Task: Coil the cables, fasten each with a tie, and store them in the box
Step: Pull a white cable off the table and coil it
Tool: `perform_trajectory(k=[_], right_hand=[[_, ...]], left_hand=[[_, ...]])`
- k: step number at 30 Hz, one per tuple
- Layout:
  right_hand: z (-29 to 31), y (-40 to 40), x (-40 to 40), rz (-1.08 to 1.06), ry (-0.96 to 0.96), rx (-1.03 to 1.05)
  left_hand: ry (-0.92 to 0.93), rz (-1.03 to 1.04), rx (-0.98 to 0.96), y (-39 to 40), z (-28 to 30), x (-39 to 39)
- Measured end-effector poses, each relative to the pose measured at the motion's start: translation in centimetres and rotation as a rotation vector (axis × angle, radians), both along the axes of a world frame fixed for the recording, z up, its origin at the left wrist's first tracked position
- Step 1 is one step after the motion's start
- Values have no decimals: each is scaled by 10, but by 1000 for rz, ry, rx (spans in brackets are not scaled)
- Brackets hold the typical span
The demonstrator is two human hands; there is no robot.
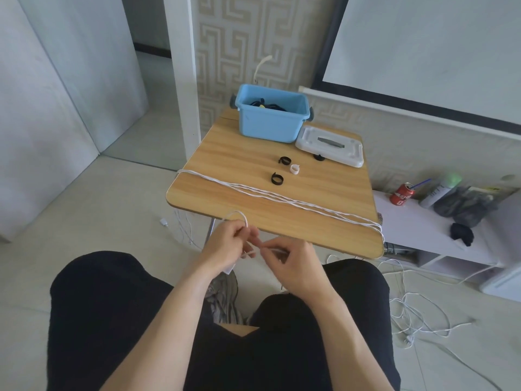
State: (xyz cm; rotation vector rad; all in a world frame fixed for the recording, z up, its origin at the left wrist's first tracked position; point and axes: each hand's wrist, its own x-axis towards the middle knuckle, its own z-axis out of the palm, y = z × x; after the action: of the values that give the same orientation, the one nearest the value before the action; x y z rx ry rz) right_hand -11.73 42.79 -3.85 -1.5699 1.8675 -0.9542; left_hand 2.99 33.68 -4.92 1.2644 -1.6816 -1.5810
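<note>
Head view: white cable (255,251) pinched between left hand (225,245) and right hand (293,266)

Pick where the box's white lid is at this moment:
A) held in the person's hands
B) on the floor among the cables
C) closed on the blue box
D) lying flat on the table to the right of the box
D: the white lid lies flat on the wooden table just right of the open blue box, while both hands hold white cable nearer the camera.
</note>
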Motion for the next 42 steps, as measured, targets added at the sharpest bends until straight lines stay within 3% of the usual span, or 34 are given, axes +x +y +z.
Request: perform_trajectory(k=[4,8,12,14,17,19,23,28,33,37,39,42], right_hand=[[8,-18,-25,-61,71,-15],[-1,-39,-77,-24,335,232],[-12,-42,-131,-339,451,368],[-8,-38,-156,-526,318,428],[-5,-30,-183,-730,-149,373],[-6,-25,-191,-817,-238,273],[2,-16,-184,-910,11,32],[16,-6,-182,-838,137,-171],[19,1,-201,-864,126,63],[11,5,-217,-888,122,103],[12,4,-225,-918,-20,283],[11,5,-224,-815,-433,598]], left_hand=[[-37,-193,8,3,13,-1],[-106,-287,29,4,16,0],[-142,-292,-49,-1,15,6],[-174,-252,-98,-2,13,7],[-245,-254,-187,0,13,4],[-265,-280,-199,4,14,-2],[-304,-277,-209,7,14,-10],[-324,-259,-234,7,12,-7],[-277,-184,-249,7,11,-11],[-257,-138,-279,8,10,-14],[-232,-80,-264,6,9,-13],[-199,-50,-231,3,9,-9]])
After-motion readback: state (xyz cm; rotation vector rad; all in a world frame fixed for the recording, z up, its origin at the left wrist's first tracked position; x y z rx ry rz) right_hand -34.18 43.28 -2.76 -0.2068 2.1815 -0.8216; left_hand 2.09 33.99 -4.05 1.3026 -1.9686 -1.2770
